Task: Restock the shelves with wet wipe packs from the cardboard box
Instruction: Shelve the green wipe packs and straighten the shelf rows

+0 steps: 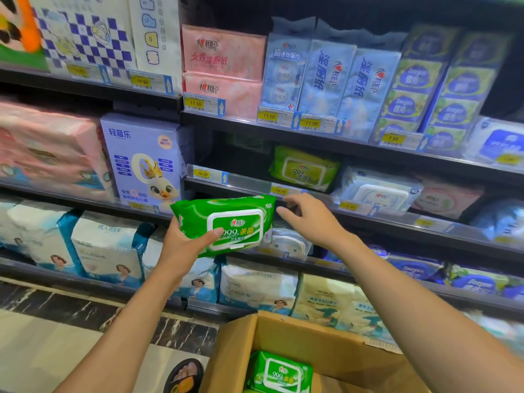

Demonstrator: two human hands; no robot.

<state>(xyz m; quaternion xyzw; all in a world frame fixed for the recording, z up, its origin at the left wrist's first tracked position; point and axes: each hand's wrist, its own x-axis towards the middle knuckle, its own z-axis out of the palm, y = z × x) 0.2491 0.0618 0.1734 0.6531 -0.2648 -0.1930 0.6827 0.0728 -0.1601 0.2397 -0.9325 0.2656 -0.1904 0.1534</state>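
Note:
My left hand (185, 243) grips a green wet wipe pack (226, 222) by its left end, holding it in front of the shelf edge. Just right of the pack, my right hand (307, 215) hovers with fingers apart, holding nothing. One matching green pack (304, 168) lies on the middle shelf (249, 186) behind the price rail, with dark bare space to its left. Below, the open cardboard box (283, 336) holds another green pack (280, 374).
White-lidded wipe packs (380, 191) sit right of the green one on the same shelf. Pink and blue packs (326, 78) fill the shelf above. Tissue and diaper packs (107, 245) fill the left and lower shelves. Tiled floor (42, 350) lies at lower left.

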